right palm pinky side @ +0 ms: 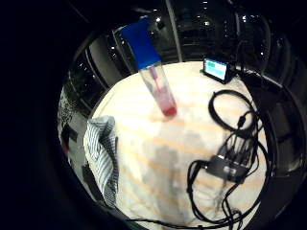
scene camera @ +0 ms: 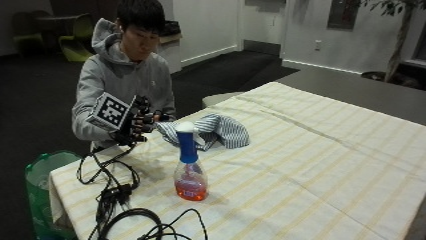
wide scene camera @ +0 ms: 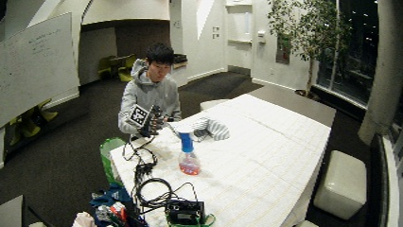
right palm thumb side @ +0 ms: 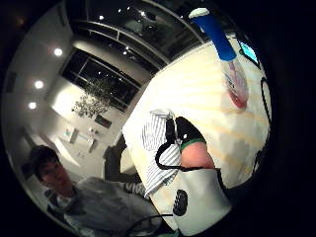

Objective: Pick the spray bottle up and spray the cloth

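So far nothing is done: the bottle [scene camera: 188, 167] stands upright on the table [scene camera: 319, 165], untouched, with the cloth [scene camera: 212, 131] lying just behind it. My hand [scene camera: 135, 125] hangs raised beside the cloth, fingers loosely curled, holding nothing. Reaching, lifting and spraying are all left.

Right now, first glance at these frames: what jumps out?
The spray bottle with its blue neck and red liquid stands upright, untouched, near the middle of the striped tablecloth. Behind it, near the person, lies the crumpled striped cloth. The gloved right hand is raised at the table's edge, apart from the bottle and holding nothing, with a tangle of black cables on the table below it.
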Demonstrator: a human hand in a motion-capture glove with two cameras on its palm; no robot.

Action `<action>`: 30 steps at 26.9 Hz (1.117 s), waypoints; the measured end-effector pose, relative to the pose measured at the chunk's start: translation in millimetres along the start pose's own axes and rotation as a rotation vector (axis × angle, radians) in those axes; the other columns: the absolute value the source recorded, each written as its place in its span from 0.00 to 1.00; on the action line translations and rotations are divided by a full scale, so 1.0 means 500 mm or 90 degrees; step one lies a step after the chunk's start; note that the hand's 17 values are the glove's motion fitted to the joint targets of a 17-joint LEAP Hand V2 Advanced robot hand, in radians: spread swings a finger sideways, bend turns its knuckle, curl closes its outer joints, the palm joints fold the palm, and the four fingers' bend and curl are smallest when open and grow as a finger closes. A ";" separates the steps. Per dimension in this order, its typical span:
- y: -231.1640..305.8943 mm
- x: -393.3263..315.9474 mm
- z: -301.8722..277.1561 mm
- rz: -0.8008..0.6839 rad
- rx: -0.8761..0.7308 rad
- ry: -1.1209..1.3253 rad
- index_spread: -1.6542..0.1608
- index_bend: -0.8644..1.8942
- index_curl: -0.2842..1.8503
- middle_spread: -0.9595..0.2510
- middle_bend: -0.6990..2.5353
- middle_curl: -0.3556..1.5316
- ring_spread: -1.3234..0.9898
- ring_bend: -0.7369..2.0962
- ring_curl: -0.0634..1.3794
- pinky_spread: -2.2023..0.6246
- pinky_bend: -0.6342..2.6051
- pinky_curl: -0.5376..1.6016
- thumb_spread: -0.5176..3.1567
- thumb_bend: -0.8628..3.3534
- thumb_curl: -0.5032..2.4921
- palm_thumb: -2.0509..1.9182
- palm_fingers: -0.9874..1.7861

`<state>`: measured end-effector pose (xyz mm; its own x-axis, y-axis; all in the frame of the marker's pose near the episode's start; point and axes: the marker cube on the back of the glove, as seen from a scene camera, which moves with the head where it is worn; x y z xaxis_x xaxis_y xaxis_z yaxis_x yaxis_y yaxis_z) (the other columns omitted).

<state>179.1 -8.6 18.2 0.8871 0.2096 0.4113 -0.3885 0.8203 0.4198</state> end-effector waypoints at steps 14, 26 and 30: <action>-0.124 0.082 0.090 0.126 0.001 -0.102 0.73 0.35 0.17 0.84 0.32 0.34 0.59 0.41 0.21 0.86 0.39 0.41 0.39 0.20 0.30 0.71 0.34; -0.242 0.103 0.175 0.233 0.071 -0.307 0.73 0.36 0.18 0.83 0.32 0.35 0.59 0.42 0.22 0.86 0.38 0.41 0.38 0.20 0.30 0.71 0.36; -0.270 0.102 0.192 0.241 0.083 -0.316 0.74 0.36 0.19 0.83 0.33 0.36 0.58 0.44 0.23 0.86 0.38 0.40 0.37 0.20 0.30 0.70 0.43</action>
<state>252.9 -159.8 59.9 0.4740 0.1747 0.8630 -0.7070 0.6598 0.2548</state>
